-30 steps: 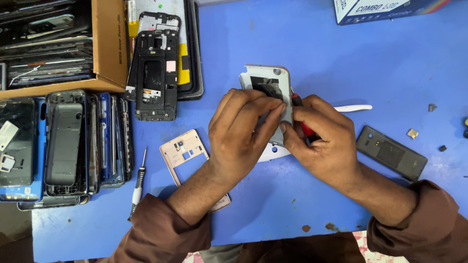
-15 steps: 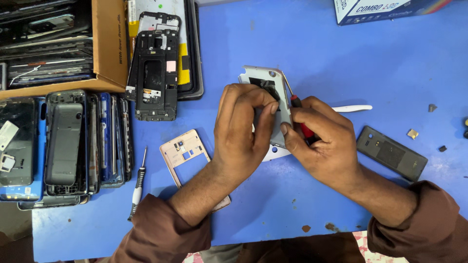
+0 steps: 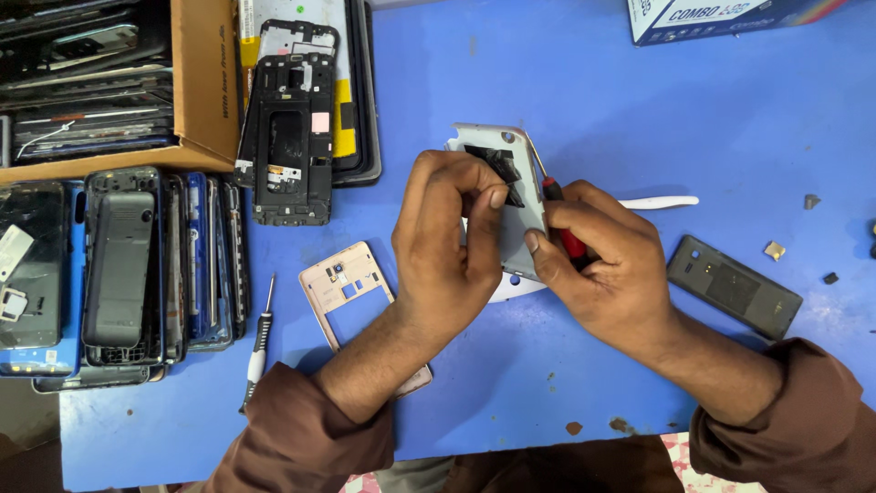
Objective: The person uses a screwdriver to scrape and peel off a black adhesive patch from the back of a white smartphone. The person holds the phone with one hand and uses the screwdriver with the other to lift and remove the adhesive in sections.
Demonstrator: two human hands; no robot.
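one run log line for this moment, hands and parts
left hand: holds white phone frame | right hand: grips red screwdriver at frame | spare screwdriver, pink frame lie on blue table

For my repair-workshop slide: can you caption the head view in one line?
Left hand steadies a grey phone frame while right hand works a red-handled screwdriver over a blue table.

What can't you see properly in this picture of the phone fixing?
- Head view: the lower part of the grey phone shell is covered by the left hand and right hand.
- The red-handled screwdriver is mostly inside the right hand, its tip hard to make out.
- The pink phone frame is partly under the left forearm.
- The box is cut off by the top edge.
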